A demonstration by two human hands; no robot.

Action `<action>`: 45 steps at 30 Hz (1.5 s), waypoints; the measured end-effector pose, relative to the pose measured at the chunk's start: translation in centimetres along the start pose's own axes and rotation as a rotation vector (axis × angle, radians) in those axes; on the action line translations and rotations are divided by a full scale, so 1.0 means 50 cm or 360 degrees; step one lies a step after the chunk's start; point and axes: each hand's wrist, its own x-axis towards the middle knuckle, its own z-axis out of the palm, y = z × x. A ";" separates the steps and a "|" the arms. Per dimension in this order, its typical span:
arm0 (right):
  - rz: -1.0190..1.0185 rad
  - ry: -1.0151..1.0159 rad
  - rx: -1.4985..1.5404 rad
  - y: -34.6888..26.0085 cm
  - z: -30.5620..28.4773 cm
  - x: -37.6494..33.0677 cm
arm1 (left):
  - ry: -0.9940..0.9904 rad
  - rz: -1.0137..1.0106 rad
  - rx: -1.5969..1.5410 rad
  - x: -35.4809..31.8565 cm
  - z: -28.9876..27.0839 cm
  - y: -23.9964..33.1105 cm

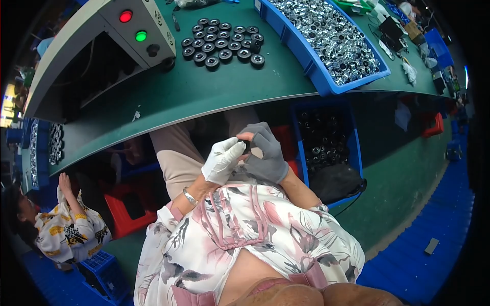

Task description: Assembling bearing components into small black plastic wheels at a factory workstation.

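My left hand (222, 159), in a white glove, and my right hand (268, 154), in a grey glove with bare fingertips, meet above my lap. Between their closed fingers is a small black part (246, 146), mostly hidden, so its exact kind does not show. On the green table (214, 94) in front of me lie several black round parts (223, 44) with shiny metal centres, grouped together. To their right stands a blue bin (315, 64) heaped with small shiny metal pieces (332, 38).
A grey machine (115, 30) with red and green lights stands on the table at left. Below the table edge at right, a blue crate (301, 153) holds black parts and a dark bag (334, 181). Another person (71, 224) sits at far left near a red stool (125, 211).
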 end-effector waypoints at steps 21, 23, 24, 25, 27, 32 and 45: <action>0.1003 -0.0468 0.1071 0.004 -0.057 0.015 | -0.0265 -0.0263 -0.0444 0.019 -0.006 0.025; 0.0961 -0.0321 0.1000 -0.002 -0.038 0.014 | -0.0292 -0.0284 -0.0539 0.032 -0.022 0.020; 0.1030 -0.0275 0.0962 -0.007 -0.033 0.016 | -0.0295 -0.0294 -0.0514 0.038 -0.038 0.014; 0.1103 -0.0226 0.0925 -0.010 -0.028 0.017 | -0.0297 -0.0309 -0.0490 0.041 -0.037 0.021; 0.1104 -0.0138 0.0871 -0.008 -0.017 0.023 | -0.0173 -0.0278 -0.0498 0.041 -0.027 0.030; 0.0961 0.0089 0.0432 0.028 0.017 0.022 | 0.0202 0.0006 -0.0046 0.051 -0.017 0.023; 0.1112 0.0266 0.0806 0.005 0.021 0.062 | 0.0299 0.0284 0.0193 0.104 0.005 0.075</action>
